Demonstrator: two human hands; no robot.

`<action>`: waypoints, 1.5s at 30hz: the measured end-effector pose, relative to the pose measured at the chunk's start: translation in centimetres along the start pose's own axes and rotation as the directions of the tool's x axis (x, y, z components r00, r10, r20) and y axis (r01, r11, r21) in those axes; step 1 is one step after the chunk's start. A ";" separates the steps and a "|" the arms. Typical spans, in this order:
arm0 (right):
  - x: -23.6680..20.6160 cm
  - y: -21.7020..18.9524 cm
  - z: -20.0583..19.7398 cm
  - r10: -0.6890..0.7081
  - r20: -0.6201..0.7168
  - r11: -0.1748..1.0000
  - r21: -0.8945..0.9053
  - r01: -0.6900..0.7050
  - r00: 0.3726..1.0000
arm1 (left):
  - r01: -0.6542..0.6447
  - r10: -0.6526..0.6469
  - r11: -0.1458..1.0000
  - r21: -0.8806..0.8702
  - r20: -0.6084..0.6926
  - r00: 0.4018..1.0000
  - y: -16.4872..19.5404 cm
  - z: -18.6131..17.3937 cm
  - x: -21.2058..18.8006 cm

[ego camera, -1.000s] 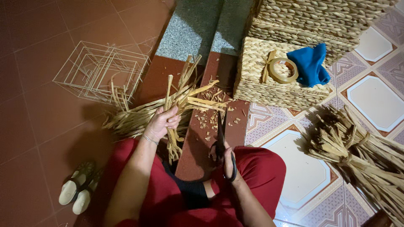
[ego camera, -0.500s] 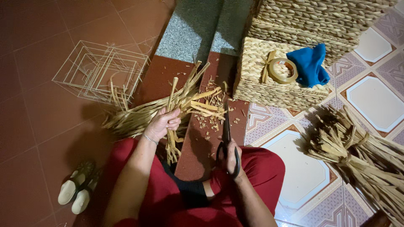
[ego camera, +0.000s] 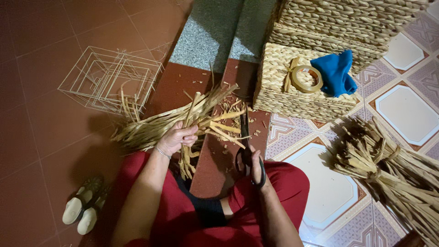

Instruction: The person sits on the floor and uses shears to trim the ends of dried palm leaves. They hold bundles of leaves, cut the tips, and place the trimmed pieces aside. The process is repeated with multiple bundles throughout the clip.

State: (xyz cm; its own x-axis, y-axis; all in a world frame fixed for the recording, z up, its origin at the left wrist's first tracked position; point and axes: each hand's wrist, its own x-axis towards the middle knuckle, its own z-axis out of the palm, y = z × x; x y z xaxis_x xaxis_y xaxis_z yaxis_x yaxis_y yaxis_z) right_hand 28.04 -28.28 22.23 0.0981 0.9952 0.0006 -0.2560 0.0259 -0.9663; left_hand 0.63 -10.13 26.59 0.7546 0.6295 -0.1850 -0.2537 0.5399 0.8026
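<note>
My left hand (ego camera: 177, 137) grips a bunch of dried straw strips (ego camera: 201, 120) that fans out over the floor ahead of my knees. My right hand (ego camera: 254, 168) holds black-handled scissors (ego camera: 245, 137), blades pointing away from me and reaching the strip ends on the right side of the bunch. Small cut bits of straw (ego camera: 227, 151) lie scattered on the red step under the blades. I sit on the floor in red trousers.
A wire frame (ego camera: 109, 78) stands at the far left. A woven basket (ego camera: 283, 91) holds a tape roll (ego camera: 307, 78) and a blue cloth (ego camera: 337, 73); a larger woven basket (ego camera: 352, 23) stands behind. A straw bundle (ego camera: 388, 169) lies right. Sandals (ego camera: 82, 211) lie at lower left.
My right hand has pushed the scissors forward, away from my lap, up to the ends of the strips. My left hand keeps its hold on the bunch.
</note>
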 end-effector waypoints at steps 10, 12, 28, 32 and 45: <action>0.6 0.5 -0.3 0.053 -0.243 0.998 -0.020 -0.060 0.969 | 0.014 -0.008 0.992 0.125 -0.048 0.999 0.8 1.3 -0.1; 0.9 1.3 -0.9 0.069 -0.300 0.997 0.043 -0.059 0.951 | 0.021 -0.007 0.992 0.124 -0.108 0.994 0.9 1.8 0.0; -0.7 0.6 0.1 -0.174 -0.069 0.865 -0.487 0.119 0.982 | -0.021 0.065 0.960 0.279 -0.150 0.987 0.9 2.8 0.8; -0.6 0.5 0.4 -0.243 0.010 0.780 -0.592 0.202 0.970 | 0.023 0.026 0.964 0.265 -0.178 0.984 1.1 3.1 0.5; -0.1 3.7 -0.1 -0.121 -0.159 0.967 -0.240 0.080 0.980 | 0.049 0.015 0.950 0.307 -0.204 0.979 0.9 3.1 0.6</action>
State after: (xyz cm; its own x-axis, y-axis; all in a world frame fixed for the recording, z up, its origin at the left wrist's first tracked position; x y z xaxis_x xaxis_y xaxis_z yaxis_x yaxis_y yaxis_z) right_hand 27.23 -28.27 18.64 0.2804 0.9568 0.0763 -0.0087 0.0820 -0.9966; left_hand 2.75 -10.98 28.92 0.6110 0.7386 -0.2848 -0.0180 0.3726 0.9278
